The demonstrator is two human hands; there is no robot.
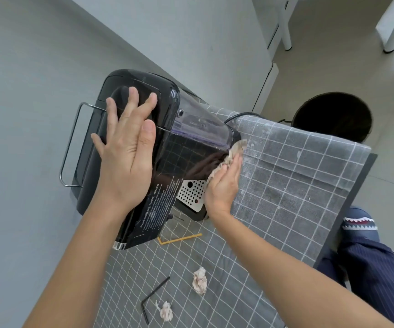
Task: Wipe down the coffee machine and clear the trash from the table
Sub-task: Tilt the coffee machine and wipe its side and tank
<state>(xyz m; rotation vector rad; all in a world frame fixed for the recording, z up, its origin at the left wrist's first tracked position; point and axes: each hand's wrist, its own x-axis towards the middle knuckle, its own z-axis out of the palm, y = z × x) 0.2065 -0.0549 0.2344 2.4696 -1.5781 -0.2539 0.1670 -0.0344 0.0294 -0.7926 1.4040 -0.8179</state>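
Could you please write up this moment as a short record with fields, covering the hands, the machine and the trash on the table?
left hand: flat on top of the black coffee machine, fingers straight, steadying it
right hand: presses a crumpled cloth against the machine's side
table cover: grey checked cloth
trash on table: two crumpled paper wads, a yellow straw, a black straw
bin: dark round bin on the floor beyond the table
trash cleared: not yet
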